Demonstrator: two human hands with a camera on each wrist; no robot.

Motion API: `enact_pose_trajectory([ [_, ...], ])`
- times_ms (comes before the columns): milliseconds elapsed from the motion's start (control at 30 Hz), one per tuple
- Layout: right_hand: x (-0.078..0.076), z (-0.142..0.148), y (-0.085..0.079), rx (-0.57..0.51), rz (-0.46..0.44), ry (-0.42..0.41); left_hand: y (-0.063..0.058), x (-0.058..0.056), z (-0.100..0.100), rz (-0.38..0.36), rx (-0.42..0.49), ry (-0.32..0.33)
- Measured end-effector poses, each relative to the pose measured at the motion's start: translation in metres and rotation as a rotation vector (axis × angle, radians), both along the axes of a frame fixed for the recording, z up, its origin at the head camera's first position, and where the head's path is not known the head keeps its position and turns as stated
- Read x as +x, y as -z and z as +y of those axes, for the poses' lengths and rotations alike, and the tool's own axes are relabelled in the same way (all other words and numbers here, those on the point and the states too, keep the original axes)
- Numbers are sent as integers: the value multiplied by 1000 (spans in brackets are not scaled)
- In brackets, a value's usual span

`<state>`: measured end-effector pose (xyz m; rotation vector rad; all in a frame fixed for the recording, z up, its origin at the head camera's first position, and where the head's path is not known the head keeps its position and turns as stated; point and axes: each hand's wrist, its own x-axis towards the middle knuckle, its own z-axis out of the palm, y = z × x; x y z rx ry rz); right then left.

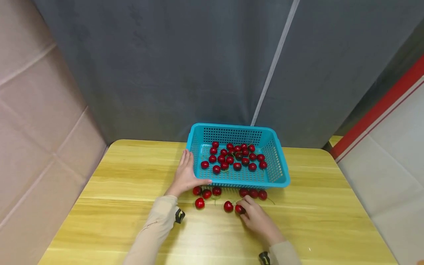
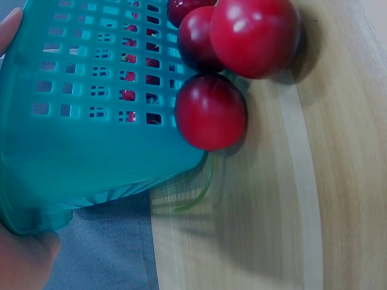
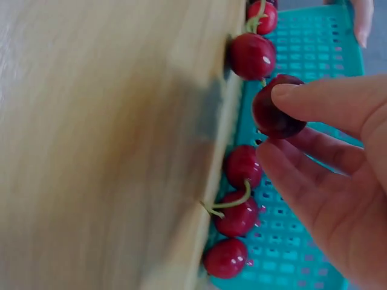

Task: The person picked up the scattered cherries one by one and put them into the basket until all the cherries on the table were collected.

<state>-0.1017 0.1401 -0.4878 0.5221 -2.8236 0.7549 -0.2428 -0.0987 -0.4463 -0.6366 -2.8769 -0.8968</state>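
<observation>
A blue plastic basket (image 1: 281, 173) with grid-holed walls sits at the back of the table, with many dark red cherries (image 1: 224, 165) on its floor. My left hand (image 1: 185, 176) holds its front left corner, the thumb along the front rim and the fingers at the left side. In the left wrist view, the basket wall (image 2: 91, 157) appears beside several loose cherries (image 2: 210, 112). In front of the basket, my right hand (image 1: 258, 219) pinches a dark cherry (image 3: 272, 112) between thumb and fingers. More cherries (image 3: 251, 56) lie close by it, some with green stems.
Loose cherries lie on the wooden table (image 1: 109, 206) in front of the basket: a left group (image 1: 200, 203) and a right row (image 1: 253, 193). A grey curtain (image 1: 165, 73) hangs behind the table. Pale panels flank both sides, the right one (image 1: 397, 154) with a red edge.
</observation>
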Motion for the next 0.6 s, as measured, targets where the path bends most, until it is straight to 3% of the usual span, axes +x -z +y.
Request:
enact_pose_trajectory([
  [133, 4, 5, -8, -7, 20, 2, -1, -1, 0, -2, -12, 2],
  [367, 6, 14, -20, 13, 160, -15, -2, 0, -1, -1, -13, -4],
  [600, 9, 23, -36, 17, 221, -39, -1, 0, 0, 9, -5, -3],
])
